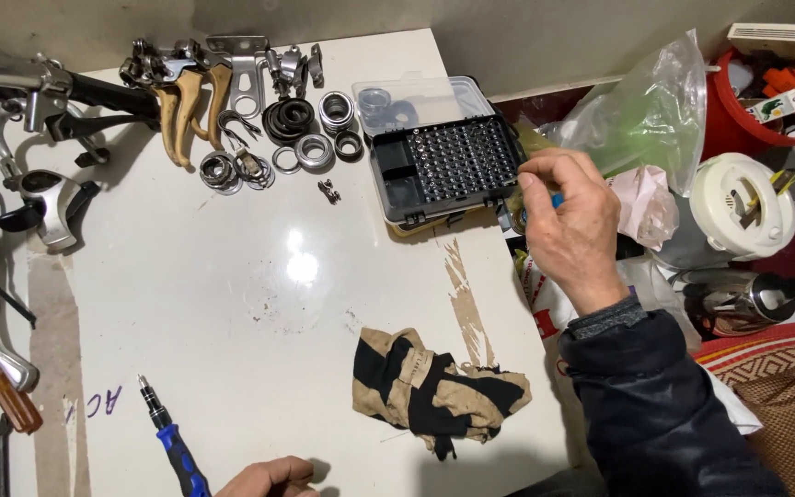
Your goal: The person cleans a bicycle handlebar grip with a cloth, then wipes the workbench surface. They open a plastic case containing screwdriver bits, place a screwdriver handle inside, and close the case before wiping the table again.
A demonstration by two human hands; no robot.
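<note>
Right hand [570, 225]: at bench's right edge, fingers pinched on a small blue item, just beside the bit case [445, 166].
Left hand [273, 478]: bench's near edge, fingers curled, holding nothing, beside blue screwdriver [173, 440].
Rag [434, 387]: near right edge.

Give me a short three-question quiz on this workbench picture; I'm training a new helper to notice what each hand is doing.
1. True or false: the right hand rests flat on the striped rag.
2. Which thing lies nearest the left hand? A) the blue-handled screwdriver B) the white round lid C) the open bit case
3. Fill in: the metal rings and bearings lie just to the ___ of the bit case in the picture.

Key
1. False: it is raised beside the bit case, fingers pinched on something small and blue.
2. A
3. left
</note>
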